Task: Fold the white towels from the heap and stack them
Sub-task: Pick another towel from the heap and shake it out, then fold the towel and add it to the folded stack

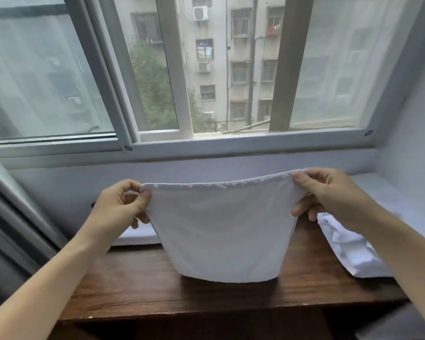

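Hanging between two raised hands, a white towel (225, 231) is stretched out flat in front of the window (157, 69). The left hand (119, 207) pinches the towel's upper left corner between thumb and curled fingers, and the right hand (329, 192) pinches the upper right corner the same way, a little higher, so the top hem slopes up toward the right. The cloth looks doubled, with a rounded fold along its bottom edge, and that edge sits at or just above the dark wooden surface (138, 285); whether it touches cannot be told. To the right, partly hidden behind the right forearm, a rumpled heap of white towels (349, 251) lies on the surface, well apart from the held towel. A pale ledge (135, 235) runs behind the surface, under the window sill. Outside the glass stand a grey apartment block (245, 57) and a green tree (152, 82).
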`<state>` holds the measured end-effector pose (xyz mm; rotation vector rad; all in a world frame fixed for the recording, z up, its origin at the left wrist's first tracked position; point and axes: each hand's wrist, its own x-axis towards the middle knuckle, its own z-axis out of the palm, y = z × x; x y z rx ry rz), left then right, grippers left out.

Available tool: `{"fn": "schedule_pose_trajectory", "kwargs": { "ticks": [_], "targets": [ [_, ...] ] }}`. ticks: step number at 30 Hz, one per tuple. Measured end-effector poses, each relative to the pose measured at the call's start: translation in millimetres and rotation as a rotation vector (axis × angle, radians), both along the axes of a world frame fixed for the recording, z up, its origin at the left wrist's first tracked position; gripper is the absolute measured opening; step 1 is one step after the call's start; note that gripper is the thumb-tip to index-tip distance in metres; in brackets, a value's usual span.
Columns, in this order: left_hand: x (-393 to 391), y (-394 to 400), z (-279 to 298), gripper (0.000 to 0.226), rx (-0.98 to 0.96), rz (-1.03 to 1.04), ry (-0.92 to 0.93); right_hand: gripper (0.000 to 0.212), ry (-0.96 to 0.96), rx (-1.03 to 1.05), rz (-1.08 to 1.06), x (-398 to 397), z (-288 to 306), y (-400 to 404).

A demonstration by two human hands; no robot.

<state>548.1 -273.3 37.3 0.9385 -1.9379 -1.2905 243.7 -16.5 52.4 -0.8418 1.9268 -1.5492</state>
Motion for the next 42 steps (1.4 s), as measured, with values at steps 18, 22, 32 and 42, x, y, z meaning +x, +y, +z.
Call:
{"fn": "schedule_pose_trajectory", "kwargs": {
  "ticks": [18, 22, 32, 42],
  "targets": [
    [-29.5, 4.3, -131.2, 0.005, 0.031, 0.031, -0.204, 0.025, 0.259, 0.211, -0.034, -0.2, -152.5, -19.3],
    [-38.6, 2.1, -162.1, 0.005, 0.086, 0.035, -0.208, 0.023, 0.194, 0.22, -0.072, 0.5, -184.1, -29.3],
    [-140.2, -74.5, -246.3, 0.011, 0.152, 0.038, -0.265, 0.04, 0.039, 0.286, -0.192, -49.8, -265.2, -120.0],
    [-200.6, -132.2, -307.8, 0.016, 0.173, 0.146, -0.455, 0.049, -0.017, 0.403, -0.383, -105.3, -320.9, -142.0]
  ]
}}
